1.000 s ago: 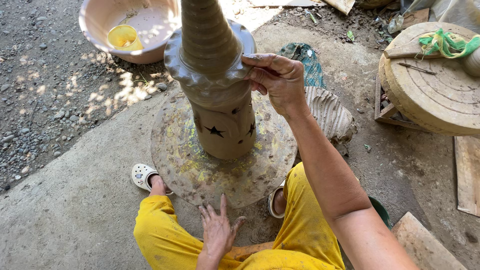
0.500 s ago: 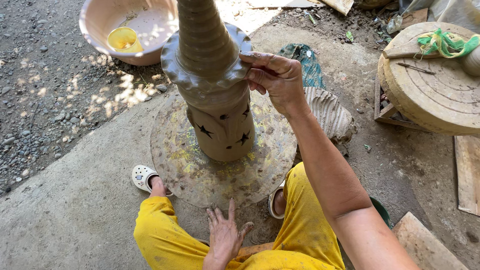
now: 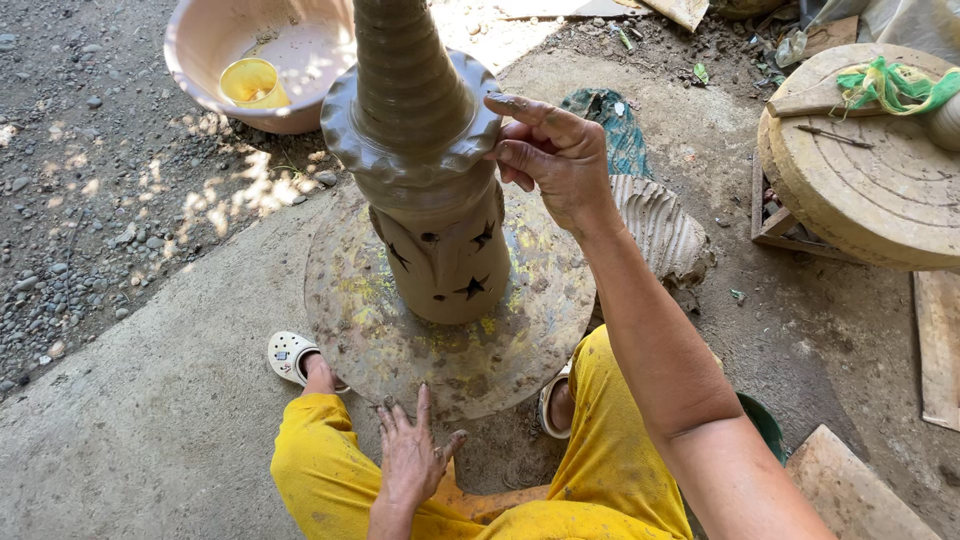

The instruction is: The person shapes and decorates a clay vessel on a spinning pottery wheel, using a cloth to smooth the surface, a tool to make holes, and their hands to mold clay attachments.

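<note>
A tall wet clay piece stands on a round turntable: a cylinder base with star-shaped holes, a wavy rim and a ribbed cone on top. My right hand is at the right side of the wavy rim, thumb and fingertips pinching or touching its edge. My left hand lies flat with fingers spread on the near edge of the turntable. My legs in yellow trousers frame the wheel.
A pink basin with a yellow cup sits at the upper left on gravel. A ribbed clay lump lies right of the turntable. At far right sits a round wooden wheel with green string. Boards lie at the lower right.
The turntable and clay piece have turned slightly. My right hand stayed at the wavy rim and shifted a little along it. My left hand slid along the wheel's near edge.
</note>
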